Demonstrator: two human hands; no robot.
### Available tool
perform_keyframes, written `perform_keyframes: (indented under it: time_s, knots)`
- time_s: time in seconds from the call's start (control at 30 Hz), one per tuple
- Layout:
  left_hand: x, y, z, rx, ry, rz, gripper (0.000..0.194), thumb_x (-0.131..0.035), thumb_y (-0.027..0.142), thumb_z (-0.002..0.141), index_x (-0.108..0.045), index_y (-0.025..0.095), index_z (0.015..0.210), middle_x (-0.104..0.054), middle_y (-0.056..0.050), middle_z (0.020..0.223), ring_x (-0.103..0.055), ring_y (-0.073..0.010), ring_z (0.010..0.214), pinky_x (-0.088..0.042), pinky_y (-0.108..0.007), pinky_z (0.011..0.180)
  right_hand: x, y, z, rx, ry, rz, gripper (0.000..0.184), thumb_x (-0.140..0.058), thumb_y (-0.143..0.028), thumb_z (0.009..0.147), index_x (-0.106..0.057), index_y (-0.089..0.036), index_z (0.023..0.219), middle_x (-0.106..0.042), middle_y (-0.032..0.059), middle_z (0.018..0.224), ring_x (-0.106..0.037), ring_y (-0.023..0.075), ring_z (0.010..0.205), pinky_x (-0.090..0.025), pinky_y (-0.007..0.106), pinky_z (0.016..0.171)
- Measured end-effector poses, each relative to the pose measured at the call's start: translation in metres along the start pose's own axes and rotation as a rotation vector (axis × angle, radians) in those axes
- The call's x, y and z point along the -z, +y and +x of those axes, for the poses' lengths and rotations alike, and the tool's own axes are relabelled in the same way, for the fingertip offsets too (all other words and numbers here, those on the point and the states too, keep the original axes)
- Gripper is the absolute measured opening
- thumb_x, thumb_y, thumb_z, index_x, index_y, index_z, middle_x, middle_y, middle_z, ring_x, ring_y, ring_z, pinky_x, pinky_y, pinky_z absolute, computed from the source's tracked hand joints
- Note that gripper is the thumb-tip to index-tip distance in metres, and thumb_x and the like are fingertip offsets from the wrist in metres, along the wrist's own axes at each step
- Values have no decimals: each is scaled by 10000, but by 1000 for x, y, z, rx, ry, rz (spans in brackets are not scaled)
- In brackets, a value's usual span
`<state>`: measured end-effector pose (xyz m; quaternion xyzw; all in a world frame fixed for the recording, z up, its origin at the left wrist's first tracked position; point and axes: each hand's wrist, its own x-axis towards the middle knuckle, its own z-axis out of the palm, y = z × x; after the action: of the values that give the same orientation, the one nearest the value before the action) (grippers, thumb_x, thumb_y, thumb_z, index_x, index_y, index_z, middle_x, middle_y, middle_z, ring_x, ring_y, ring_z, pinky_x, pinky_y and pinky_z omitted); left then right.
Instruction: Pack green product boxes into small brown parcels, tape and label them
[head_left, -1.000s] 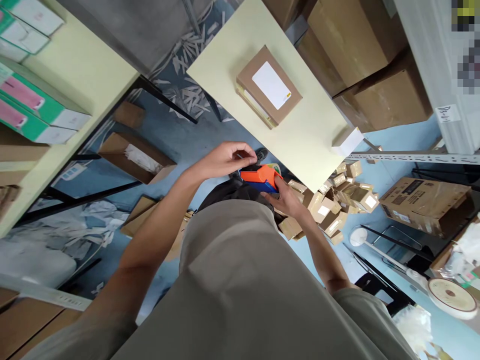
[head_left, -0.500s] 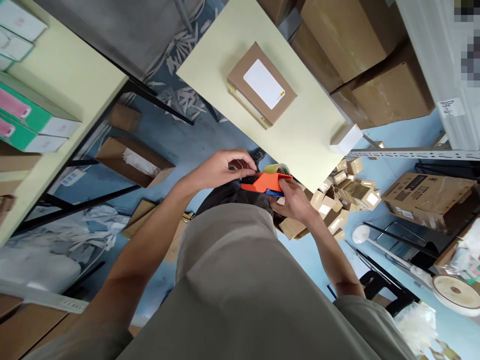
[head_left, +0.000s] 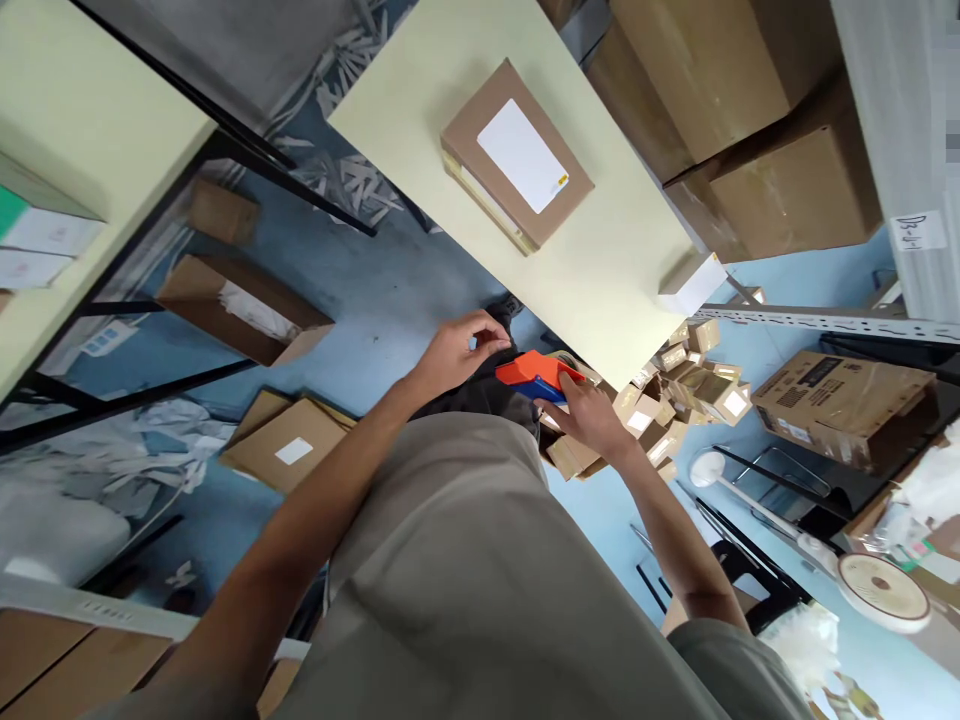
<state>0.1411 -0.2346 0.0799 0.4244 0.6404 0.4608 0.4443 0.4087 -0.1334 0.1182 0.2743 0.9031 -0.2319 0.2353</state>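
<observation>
My right hand [head_left: 589, 415] grips an orange and blue tape dispenser [head_left: 531, 370] in front of my waist. Part of its tape roll [head_left: 562, 357] shows behind the orange plate. To the left of the dispenser and apart from it is my left hand [head_left: 459, 350], thumb and forefinger pinched together; whatever may be between the fingertips is too small to make out. Beyond both hands, a taped cardboard box [head_left: 517, 160] with a white label lies on the cream table [head_left: 420, 110]. Neither hand touches the box.
A small white box [head_left: 691, 283] stands at the table's right corner. Many small cartons [head_left: 667, 400] are heaped on the floor at right. Large cartons [head_left: 795, 190] are stacked beyond the table. At left are an open carton [head_left: 247, 308] and flat cardboard [head_left: 289, 440].
My left hand has drawn away from the dispenser, and its fingers have closed into a pinch. The dispenser has tilted in my right hand, showing more blue. The view has shifted slightly.
</observation>
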Motion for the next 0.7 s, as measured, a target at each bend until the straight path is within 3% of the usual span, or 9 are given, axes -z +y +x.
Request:
perform_keyframes:
  time_s: [0.1,0.2,0.23,0.33,0.47,0.57,0.7]
  knots:
    - [1,-17,11,6,107,-16,396,-678,604,1038,-752,230,934,-804,-66,953,-734,-216,893,-597,-356,851,2,16,-7,-57,-71,-28,519,-526,-562,1172,-584,-128,1451,-830,199,1071,-825,385,986,-583,400,776]
    - [28,-42,27,41,399,-19,432,-694,677,1009,-743,250,974,-801,-57,962,-718,-212,859,-594,-357,816,3,36,-15,-130,-128,-58,520,-521,-562,1167,-589,-127,1442,-836,191,1046,-825,380,956,-575,396,785]
    - [38,-53,34,52,439,-15,442,-729,699,978,-738,257,961,-795,-52,950,-709,-211,846,-592,-360,811,1,42,-17,-151,-132,-64,504,-517,-560,1165,-603,-130,1412,-836,188,1032,-823,376,945,-573,393,785]
    - [52,-83,55,81,445,-22,470,-796,733,900,-737,268,930,-778,-45,917,-701,-214,853,-589,-370,821,-10,57,-13,-199,-82,-78,457,-489,-553,1165,-636,-145,1307,-832,189,994,-815,370,915,-570,384,766]
    - [42,-111,92,124,468,-117,516,-777,787,866,-722,280,945,-773,-62,963,-709,-238,928,-582,-409,847,-27,67,22,-278,83,-128,477,-480,-504,1160,-609,-86,1352,-826,241,1008,-801,384,908,-590,413,760]
    - [35,-120,122,150,473,-157,541,-787,822,830,-691,300,934,-756,-54,964,-692,-251,1002,-552,-425,847,-37,72,57,-345,213,-155,438,-471,-446,1159,-619,-66,1319,-818,265,1002,-795,383,931,-613,440,831]
    - [38,-118,151,225,424,-153,604,-776,839,871,-638,257,958,-676,35,881,-580,-142,994,-475,-372,892,-44,77,89,-402,285,-133,406,-460,-426,1166,-643,-78,1271,-817,268,1010,-799,380,984,-618,458,927]
